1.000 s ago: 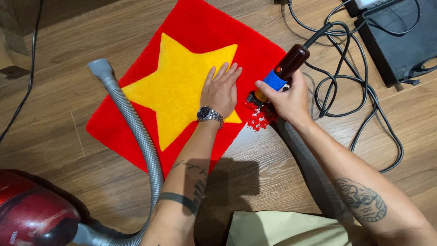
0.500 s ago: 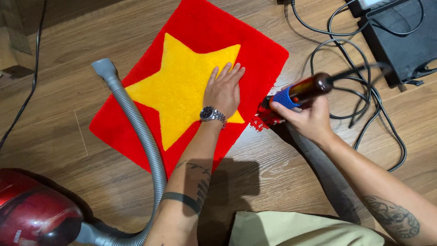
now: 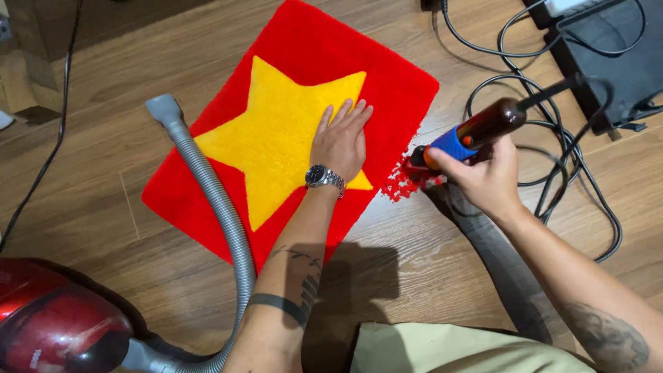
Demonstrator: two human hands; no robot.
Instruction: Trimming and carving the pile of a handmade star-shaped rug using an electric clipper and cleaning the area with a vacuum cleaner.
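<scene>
A red tufted rug point(image 3: 387, 76) with a yellow star point(image 3: 276, 131) lies on the wooden floor. My left hand point(image 3: 342, 141) presses flat on the rug, fingers together, over the star's right point; a metal watch is on that wrist. My right hand point(image 3: 483, 176) grips a corded trimmer point(image 3: 476, 131) with a brown and blue body, its head at the rug's right edge. Red fluff clippings point(image 3: 399, 183) lie on the floor beside that edge.
A red vacuum cleaner point(image 3: 55, 324) sits at the lower left; its grey hose point(image 3: 221, 214) runs across the rug's left side. Black cables point(image 3: 552, 138) coil at the right near a black box point(image 3: 615, 62). A cardboard box point(image 3: 24, 83) stands at the far left.
My right hand has tilted the trimmer from upright to nearly level and shifted slightly right along the rug's edge. My left hand stays pressed on the rug.
</scene>
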